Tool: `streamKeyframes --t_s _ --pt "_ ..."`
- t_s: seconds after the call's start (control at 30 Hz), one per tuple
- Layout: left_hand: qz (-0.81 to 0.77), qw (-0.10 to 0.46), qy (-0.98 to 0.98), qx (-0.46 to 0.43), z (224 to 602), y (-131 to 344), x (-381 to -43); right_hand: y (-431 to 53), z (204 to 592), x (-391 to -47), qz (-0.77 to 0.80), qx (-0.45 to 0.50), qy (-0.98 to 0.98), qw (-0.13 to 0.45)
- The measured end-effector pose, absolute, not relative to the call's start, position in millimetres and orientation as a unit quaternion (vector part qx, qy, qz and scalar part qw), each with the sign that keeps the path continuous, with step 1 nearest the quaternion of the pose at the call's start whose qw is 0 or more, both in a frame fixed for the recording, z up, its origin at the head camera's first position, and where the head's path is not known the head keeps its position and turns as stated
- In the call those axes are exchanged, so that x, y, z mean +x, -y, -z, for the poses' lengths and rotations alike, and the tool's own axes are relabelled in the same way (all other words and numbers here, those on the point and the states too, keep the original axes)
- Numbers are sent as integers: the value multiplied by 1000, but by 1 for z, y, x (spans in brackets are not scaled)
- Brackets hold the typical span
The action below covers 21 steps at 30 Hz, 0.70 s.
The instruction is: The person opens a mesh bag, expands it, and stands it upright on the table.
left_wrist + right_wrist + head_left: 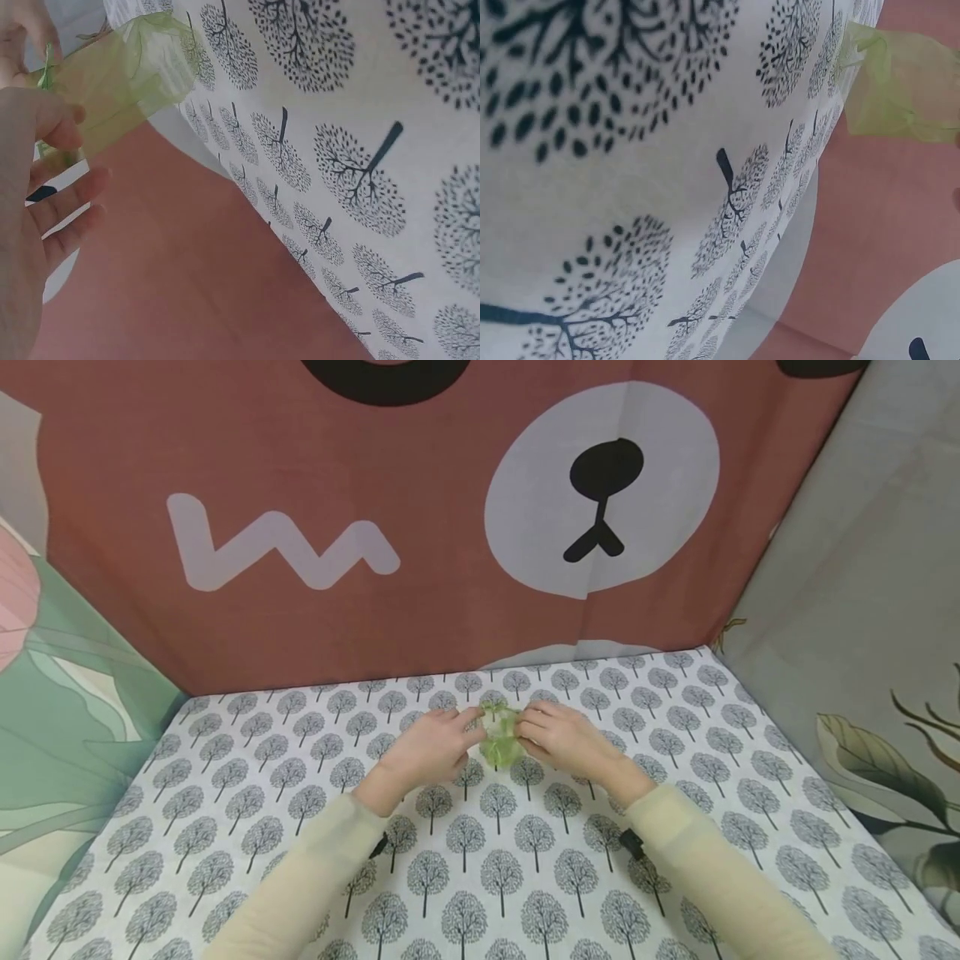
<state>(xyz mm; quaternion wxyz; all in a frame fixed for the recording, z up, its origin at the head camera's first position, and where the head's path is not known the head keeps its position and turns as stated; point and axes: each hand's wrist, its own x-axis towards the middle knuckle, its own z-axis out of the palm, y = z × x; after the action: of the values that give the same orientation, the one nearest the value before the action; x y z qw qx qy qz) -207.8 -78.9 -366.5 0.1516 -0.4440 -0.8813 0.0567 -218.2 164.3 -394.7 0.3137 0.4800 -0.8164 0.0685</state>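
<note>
A sheer light-green organza drawstring bag (497, 750) hangs upright between the two hands, just above the tree-print cloth. My left hand (438, 745) pinches the bag's gathered top edge at its left side. In the left wrist view, the thumb and forefinger of this hand (45, 150) meet at the green cord while the other fingers spread loosely. Opposite it, my right hand (558, 739) grips the top at the right side with bent fingers. The bag's see-through body (900, 90) also shows in the right wrist view, where only fingertips appear at the right edge.
A white cloth with grey trees (465, 835) covers the table. Behind it rises a reddish-brown curtain (435, 618) with a bear's muzzle. Leaf-print fabric (67, 735) borders the left, and a grey curtain (862, 610) the right. Black wrist straps (632, 843) show under the sleeves.
</note>
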Motion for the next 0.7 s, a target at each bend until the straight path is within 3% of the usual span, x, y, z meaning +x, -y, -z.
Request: streamKeyframes --t_s 0.47,0.7 --pt "-143 217 867 -424 370 90 -211 -160 394 -222 -48 468 808 354" --pt "-151 231 861 -428 371 92 -212 -161 396 -222 -45 463 815 345"
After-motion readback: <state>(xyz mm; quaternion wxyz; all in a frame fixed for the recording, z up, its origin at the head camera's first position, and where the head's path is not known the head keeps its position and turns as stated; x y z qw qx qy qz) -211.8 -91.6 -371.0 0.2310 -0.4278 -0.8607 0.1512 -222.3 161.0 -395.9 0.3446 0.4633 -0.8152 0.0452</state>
